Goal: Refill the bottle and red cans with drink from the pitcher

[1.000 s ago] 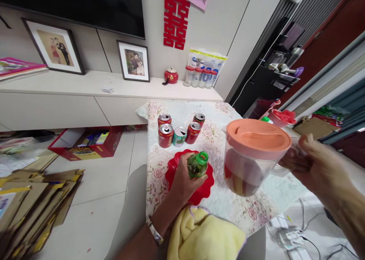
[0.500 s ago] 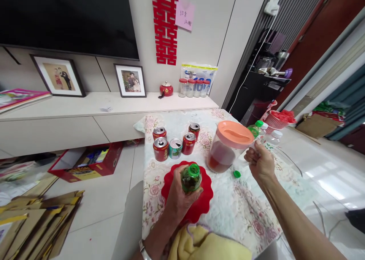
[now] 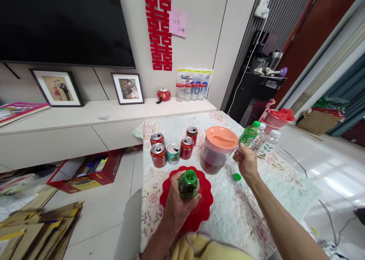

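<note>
My left hand [image 3: 178, 203] is wrapped round an uncapped green plastic bottle [image 3: 188, 189] with something dark inside. It holds the bottle above a red scalloped tray [image 3: 203, 208]. My right hand [image 3: 247, 161] is closed at the handle side of a clear pitcher [image 3: 212, 159] with an orange lid [image 3: 221, 137]. Reddish-brown liquid fills its lower part. The handle itself is mostly hidden by the fingers. A green cap [image 3: 237, 176] lies on the tablecloth below that hand. Just behind the hand stands a green-capped bottle [image 3: 248, 134].
Several opened drink cans, including a red one [image 3: 159, 156] and a teal one [image 3: 173, 154], stand left of the pitcher. A clear bottle [image 3: 270, 140] is at the right. A yellow cloth [image 3: 211, 248] lies at the near edge of the floral tablecloth [image 3: 222, 214].
The pitcher, tilted before, now stands more upright and further left, with my right hand following it. My left hand keeps the bottle over the tray. The view has shifted slightly.
</note>
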### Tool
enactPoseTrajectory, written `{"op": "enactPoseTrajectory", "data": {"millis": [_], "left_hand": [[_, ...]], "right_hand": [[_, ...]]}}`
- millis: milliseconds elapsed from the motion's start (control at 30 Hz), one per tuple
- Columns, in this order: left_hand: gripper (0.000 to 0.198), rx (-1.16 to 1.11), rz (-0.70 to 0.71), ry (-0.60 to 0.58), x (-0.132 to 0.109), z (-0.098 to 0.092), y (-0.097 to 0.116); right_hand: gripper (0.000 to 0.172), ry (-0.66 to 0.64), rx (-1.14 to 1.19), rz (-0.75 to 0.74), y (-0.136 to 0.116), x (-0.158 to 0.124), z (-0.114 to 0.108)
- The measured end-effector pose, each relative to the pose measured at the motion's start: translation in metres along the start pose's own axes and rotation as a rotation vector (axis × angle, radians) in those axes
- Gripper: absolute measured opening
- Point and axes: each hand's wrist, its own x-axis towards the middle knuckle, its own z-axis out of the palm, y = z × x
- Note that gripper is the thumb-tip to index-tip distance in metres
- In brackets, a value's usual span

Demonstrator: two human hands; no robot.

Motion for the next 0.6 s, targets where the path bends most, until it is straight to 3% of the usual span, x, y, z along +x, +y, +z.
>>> {"op": "enactPoseTrajectory", "data": {"millis": [200,333,467,600], "left_hand": [[0.063,0.02,0.002,0.019,0.002,0.0,-0.002],[0.064,0.062,-0.006,0.041,0.001,-0.001,-0.003],[0.065,0.055,-0.028,0.041,0.0,0.0,-0.003],[0.064,0.05,-0.046,0.05,0.0,0.001,-0.002]], "right_hand": [[0.03,-0.04,-0.221,-0.052,-0.009,-0.005,-0.014],[0.035,0.039,-0.395,-0.073,-0.009,-0.026,-0.04],[0.034,0.208,-0.602,-0.001,0.019,-0.06,-0.067],[0.033,0.205,-0.829,0.048,0.052,-0.079,-0.077]]}}
